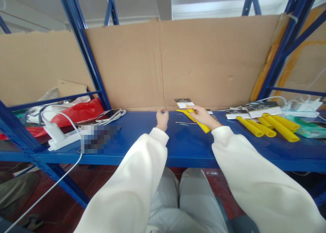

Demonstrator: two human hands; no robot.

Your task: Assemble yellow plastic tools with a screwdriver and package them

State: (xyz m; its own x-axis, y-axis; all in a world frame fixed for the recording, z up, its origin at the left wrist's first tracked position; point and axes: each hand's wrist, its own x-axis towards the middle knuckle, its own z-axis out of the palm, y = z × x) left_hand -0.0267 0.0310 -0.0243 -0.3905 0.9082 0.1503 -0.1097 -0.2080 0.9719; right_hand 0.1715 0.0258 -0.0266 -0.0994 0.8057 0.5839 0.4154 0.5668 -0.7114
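Note:
My right hand (203,117) is closed round a yellow rolled tube (203,126), which slants down toward me with a pointed yellow flap at its upper left end. My left hand (162,119) is raised over the blue shelf, fingertips pinched together. What they pinch, if anything, is too small to make out. Behind the yellow tube a black-and-white card (183,102) stands near the cardboard. A thin metal-looking rod (185,123) lies on the shelf below my right hand.
Several yellow tubes (280,127) with printed cards (263,109) lie at the right, beside a green packet (309,127). At the left are a white power strip (65,140), a phone (109,115) and a red bag (80,112). A cardboard wall (203,63) closes the back; blue posts (88,53) stand at the sides.

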